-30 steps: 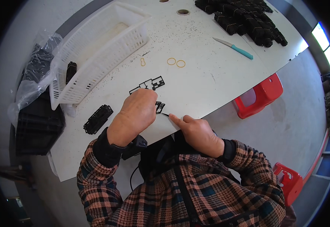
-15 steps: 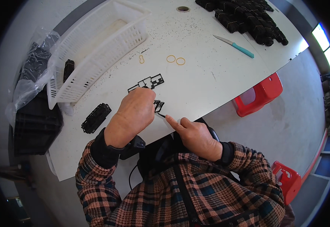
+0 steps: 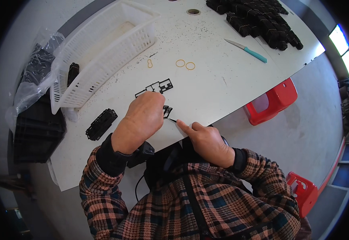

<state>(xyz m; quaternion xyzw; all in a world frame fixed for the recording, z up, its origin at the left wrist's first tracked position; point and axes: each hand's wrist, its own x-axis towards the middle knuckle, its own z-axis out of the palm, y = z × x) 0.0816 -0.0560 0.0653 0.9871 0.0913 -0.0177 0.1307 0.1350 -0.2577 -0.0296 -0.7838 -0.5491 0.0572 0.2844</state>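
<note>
My left hand (image 3: 144,114) is closed on a small black plastic frame (image 3: 167,111); only its right end shows past my fingers. In my right hand (image 3: 208,145) is a thin, dark, pointed tool (image 3: 173,120), its handle hidden in the fist and the forefinger stretched along it. The tool's tip stands just right of the frame, a small gap between them. Beyond my left hand, a flat black openwork plastic frame (image 3: 165,86) lies on the white table (image 3: 206,96). A bundle of similar black parts (image 3: 101,124) rests left of that hand.
A white slatted basket (image 3: 102,60) stands at the left, a black bundle (image 3: 73,74) inside it. Rubber bands (image 3: 190,66), a tape roll (image 3: 193,12) and a teal-handled knife (image 3: 255,55) lie farther off. Banded black bundles (image 3: 268,26) pile at far right; a red stool (image 3: 276,98) stands beside the table.
The pointed tool's tip has drawn slightly right, away from the frame in my left hand. Both hands have otherwise stayed nearly in place.
</note>
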